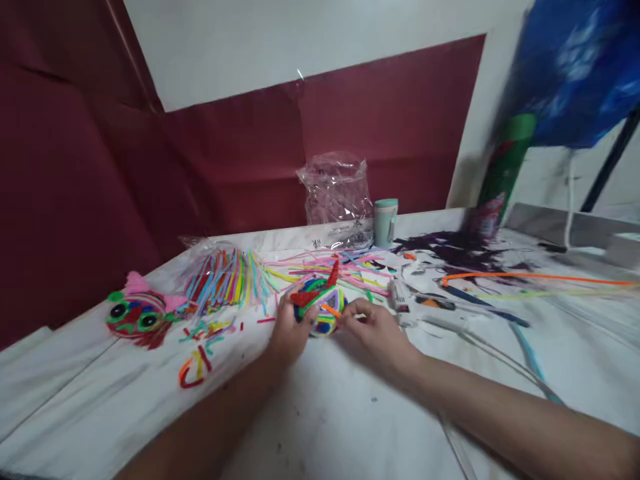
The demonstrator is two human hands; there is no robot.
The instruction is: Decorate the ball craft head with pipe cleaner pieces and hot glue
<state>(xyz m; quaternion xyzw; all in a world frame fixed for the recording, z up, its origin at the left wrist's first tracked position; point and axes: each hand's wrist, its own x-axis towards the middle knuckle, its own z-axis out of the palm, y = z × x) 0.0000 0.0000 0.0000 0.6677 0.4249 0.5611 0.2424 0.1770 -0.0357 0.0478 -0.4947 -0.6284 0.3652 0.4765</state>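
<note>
My left hand is wrapped round the left side of a colourful pipe-cleaner figure with red pointed pieces on top and blue, green, yellow and purple bands. Against its right side, my right hand pinches an orange pipe cleaner that lies across the front of the figure. To the left sits a second pipe-cleaner figure, fish-like, with round black eyes and pink pieces. Short cut pipe-cleaner pieces are scattered beside it.
A glue gun with its cord lies right of my hands. Behind are a bag of pipe cleaners, loose pink strands, a clear plastic bag and a mint cup. A green can stands near dark purple shreds.
</note>
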